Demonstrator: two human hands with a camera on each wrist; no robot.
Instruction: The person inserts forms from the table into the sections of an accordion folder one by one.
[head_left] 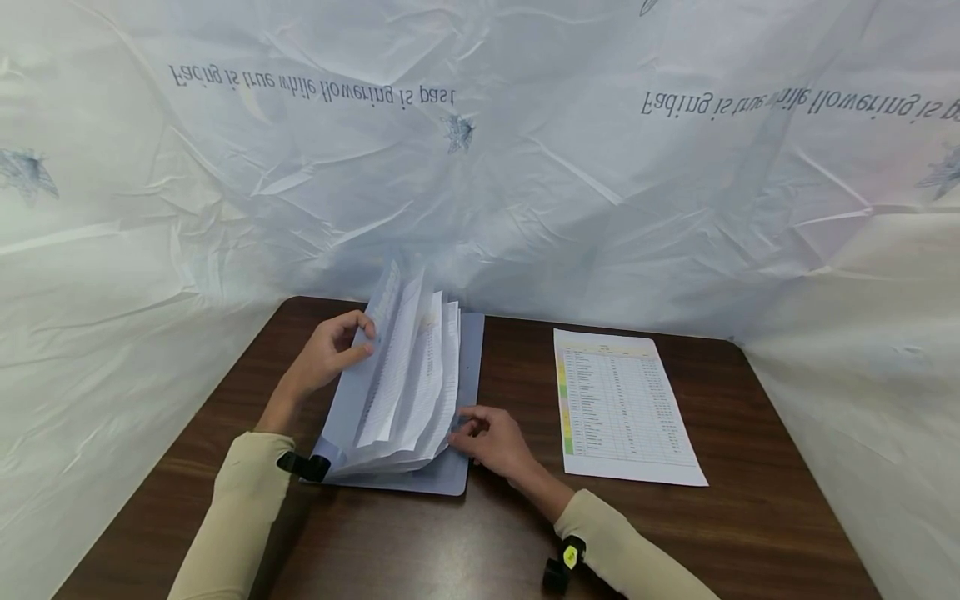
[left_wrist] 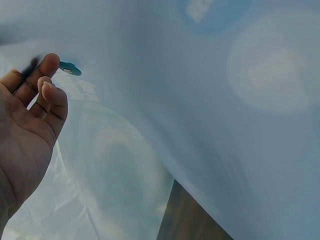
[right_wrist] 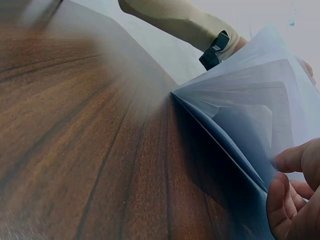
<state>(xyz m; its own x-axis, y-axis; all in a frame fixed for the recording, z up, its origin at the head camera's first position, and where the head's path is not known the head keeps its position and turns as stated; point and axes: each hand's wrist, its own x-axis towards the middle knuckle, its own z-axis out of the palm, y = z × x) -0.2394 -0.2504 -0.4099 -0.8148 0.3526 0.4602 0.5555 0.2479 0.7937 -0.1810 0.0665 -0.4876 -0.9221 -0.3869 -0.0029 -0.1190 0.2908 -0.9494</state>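
A blue-grey folder [head_left: 470, 358] lies partly open at the left of the table, its front cover raised and several printed sheets [head_left: 431, 367] fanned inside. My left hand [head_left: 333, 346] grips the raised cover by its left edge. In the left wrist view, the curled fingers of the left hand [left_wrist: 37, 117] are by a teal snap button [left_wrist: 70, 68] on the cover [left_wrist: 200, 125]. My right hand [head_left: 491, 442] pinches the folder's lower right edge beside the sheets. From the right wrist view, finger and thumb of the right hand [right_wrist: 297, 187] meet that edge, with layered pages [right_wrist: 255, 100] above.
A printed table sheet [head_left: 626, 408] with coloured cells down its left side lies flat to the right. Dark brown wood shows on the table [head_left: 375, 542]. A white plastic curtain [head_left: 517, 208] with printed lettering hangs behind and at both sides.
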